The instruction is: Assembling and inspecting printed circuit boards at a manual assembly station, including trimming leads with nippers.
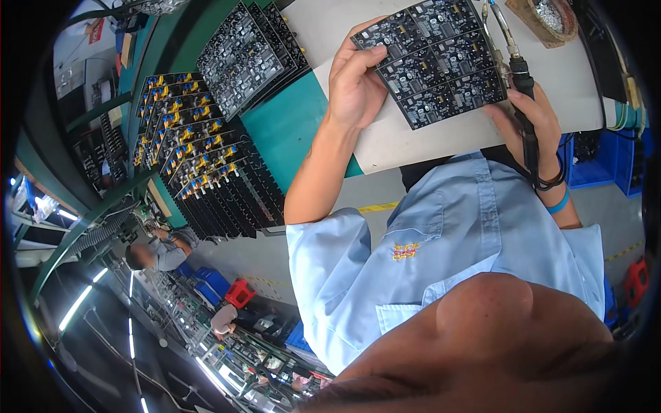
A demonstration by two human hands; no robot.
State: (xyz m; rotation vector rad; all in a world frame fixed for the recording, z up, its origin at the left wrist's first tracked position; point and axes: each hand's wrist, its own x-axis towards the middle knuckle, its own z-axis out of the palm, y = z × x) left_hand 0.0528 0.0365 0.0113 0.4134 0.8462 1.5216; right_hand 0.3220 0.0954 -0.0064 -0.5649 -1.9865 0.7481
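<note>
A: What does the left hand (354,86) hold in this factory view?

B: A dark circuit board (441,62), raised above the white table (396,148) and gripped at its left edge — thumb pressed on the face, the other fingers mostly hidden behind

A: And the right hand (540,127)?

B: It is wrapped around a black-handled tool (525,86), whose metal end points to the far side, just beside the board's right edge. Fingertips sit at the board's near right corner, though whether they touch it I cannot tell

A: What lies to the left?

B: A green mat (296,131), with a stack of boards (241,58) tilted at the far left. Nearer, boards with yellow parts (186,134) stand in rows, and well off to the left another person (169,258) appears

A: And to the right?

B: A basket (530,20) of small silvery pieces (549,14) rests at the table's far right; blue bins (592,168) sit past the wrist, which wears a bright blue band (559,202)
</note>
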